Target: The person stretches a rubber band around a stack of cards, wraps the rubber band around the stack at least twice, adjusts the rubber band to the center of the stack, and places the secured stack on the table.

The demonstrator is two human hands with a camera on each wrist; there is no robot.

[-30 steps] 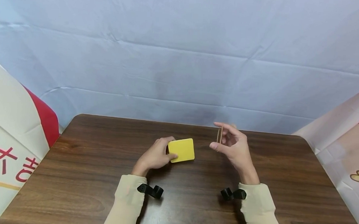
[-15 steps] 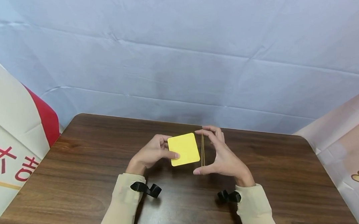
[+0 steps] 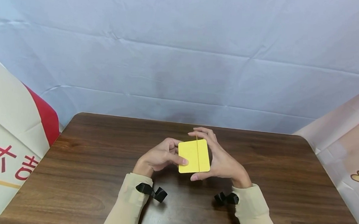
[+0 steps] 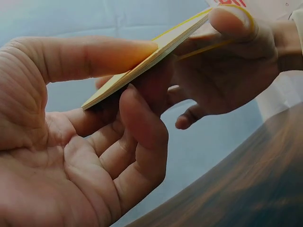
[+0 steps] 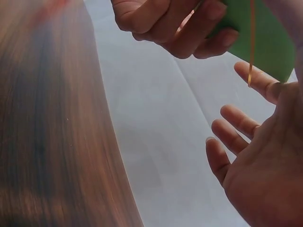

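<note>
A left hand [image 3: 161, 155] pinches a card stack [image 3: 187, 153] between thumb and fingers; the right hand [image 3: 224, 160], thumb and forefinger spread wide, stretches a rubber band [image 3: 198, 156] around it.

The left forearm [image 3: 124, 201] and right forearm [image 3: 255, 212] slant inward, so both wrists converge. The left hand [image 3: 161, 155] pinches, its thumb extended on top, its fingers bent beneath. The right hand [image 3: 222, 160] faces it, thumb and index finger spread well apart in a C, the remaining fingers loosely fanned.
</note>
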